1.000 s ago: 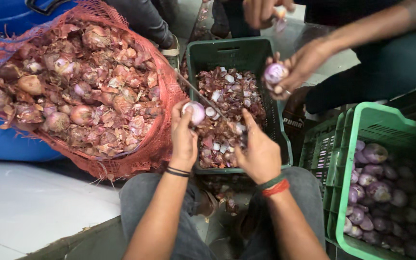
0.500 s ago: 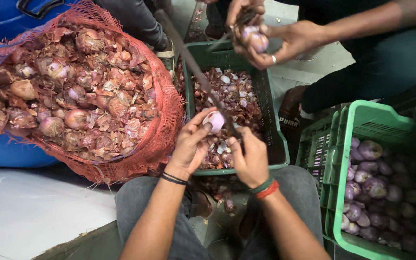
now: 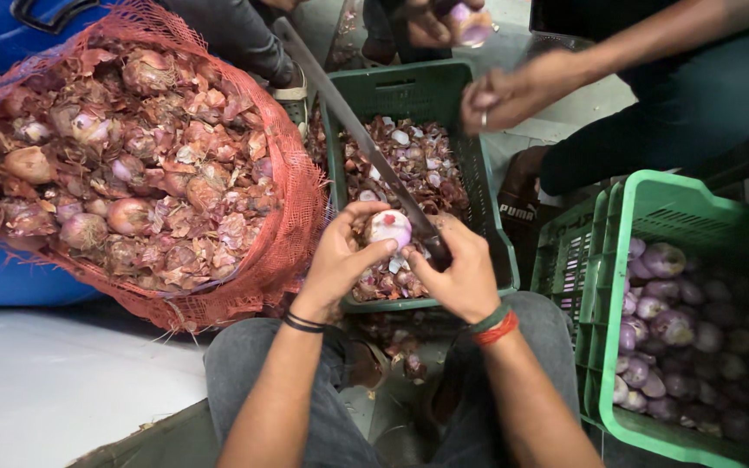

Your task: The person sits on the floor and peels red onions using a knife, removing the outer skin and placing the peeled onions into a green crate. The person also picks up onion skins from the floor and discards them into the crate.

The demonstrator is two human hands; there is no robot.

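Onion (image 3: 389, 227), half peeled and pale pink, sits over the near edge of the dark green crate (image 3: 487, 217) (full of skins), clasped by the left hand (image 3: 340, 260). Right hand (image 3: 461, 273) is clenched on the handle of a long knife (image 3: 353, 130), blade at the onion. Left of the crate slumps a red mesh sack (image 3: 288, 217) of unpeeled onions; right, 1 bright green crate (image 3: 652, 195) holds peeled ones. Another person's hand (image 3: 513, 95) hovers beyond.

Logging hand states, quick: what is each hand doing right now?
Left hand: closed around a partly peeled onion.
Right hand: closed on a long knife handle.
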